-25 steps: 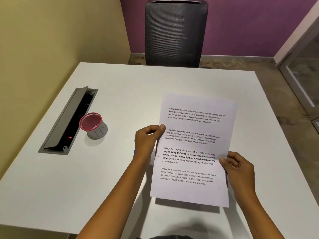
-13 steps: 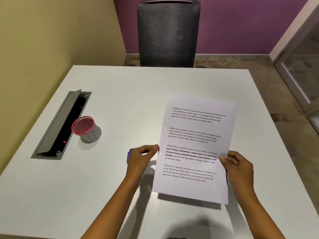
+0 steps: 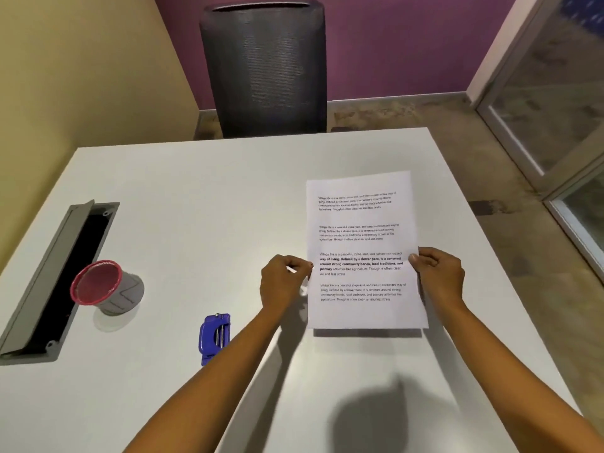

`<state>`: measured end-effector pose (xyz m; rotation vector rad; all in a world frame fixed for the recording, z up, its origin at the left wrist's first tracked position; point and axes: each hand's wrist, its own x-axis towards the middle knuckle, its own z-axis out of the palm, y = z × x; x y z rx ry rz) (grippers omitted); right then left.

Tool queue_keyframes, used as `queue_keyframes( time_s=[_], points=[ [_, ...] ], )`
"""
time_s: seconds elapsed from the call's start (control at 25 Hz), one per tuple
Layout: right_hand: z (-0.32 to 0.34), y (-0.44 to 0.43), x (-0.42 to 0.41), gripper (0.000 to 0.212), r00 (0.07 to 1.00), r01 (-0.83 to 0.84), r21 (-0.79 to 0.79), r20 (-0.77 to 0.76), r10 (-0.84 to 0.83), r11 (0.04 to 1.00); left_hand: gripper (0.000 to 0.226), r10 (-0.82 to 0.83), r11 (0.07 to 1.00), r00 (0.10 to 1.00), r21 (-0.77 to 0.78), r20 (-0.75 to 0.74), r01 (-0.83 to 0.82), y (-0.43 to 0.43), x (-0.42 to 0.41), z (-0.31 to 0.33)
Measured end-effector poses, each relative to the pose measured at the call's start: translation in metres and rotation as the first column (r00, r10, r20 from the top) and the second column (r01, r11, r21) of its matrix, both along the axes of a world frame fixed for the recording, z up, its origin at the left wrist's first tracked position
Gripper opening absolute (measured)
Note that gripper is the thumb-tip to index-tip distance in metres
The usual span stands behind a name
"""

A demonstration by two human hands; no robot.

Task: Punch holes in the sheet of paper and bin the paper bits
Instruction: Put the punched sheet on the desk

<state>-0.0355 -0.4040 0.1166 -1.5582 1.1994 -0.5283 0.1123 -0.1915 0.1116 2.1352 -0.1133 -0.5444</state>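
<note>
A white table (image 3: 196, 197) fills most of the view, set in a corner where a yellow wall on the left meets a purple wall at the back, with one dark mesh-backed chair (image 3: 264, 67) pushed up to its far edge and a glass door (image 3: 555, 103) at the right. There is one sheet of paper (image 3: 362, 243), printed with four short blocks of text, held over the right half of the table with its lower edge lifted enough to cast a shadow strip beneath. The left hand (image 3: 282, 282) pinches the sheet's left edge about midway down, thumb and fingers closed on it; the right hand (image 3: 439, 276) grips the right edge at about the same height, thumb on the printed face. A small pale spot shows just below the left hand by the paper's edge; whether it is a paper bit or a punched hole cannot be told. One blue hole punch (image 3: 214, 336) lies on the table near the left forearm, apart from the sheet and from both hands. One small grey bin (image 3: 108, 287) with a red rim stands farther left, just beside an open grey cable hatch (image 3: 62, 279) sunk into the tabletop along the left side. The middle and far stretch of the table is bare, and the sheet's right edge sits well inside the table's right edge
</note>
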Motion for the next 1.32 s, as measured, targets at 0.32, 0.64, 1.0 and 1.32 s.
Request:
queue_keyframes(
  time_s=[0.32,0.64,1.0,1.32],
  points=[
    [-0.041,-0.093,0.064,0.021,0.959,0.205,-0.066,-0.187,-0.213,0.977,0.025,-0.04,0.977,0.999,0.211,-0.006,0.041,-0.108,0.026,-0.032],
    [-0.087,-0.14,0.081,0.017,0.918,0.175,-0.085,-0.347,-0.194,0.981,0.035,-0.08,0.928,0.997,0.364,-0.009,0.077,-0.149,0.038,-0.047],
    [-0.101,-0.142,0.082,0.018,0.933,0.082,-0.154,-0.335,-0.131,0.985,0.019,-0.1,0.903,0.995,0.422,0.01,0.087,-0.155,0.034,-0.067],
    [-0.101,-0.084,0.04,0.038,0.977,-0.1,-0.395,-0.214,0.014,0.913,0.059,-0.564,0.81,0.768,0.383,0.304,0.443,-0.113,0.001,-0.082]
  ],
)
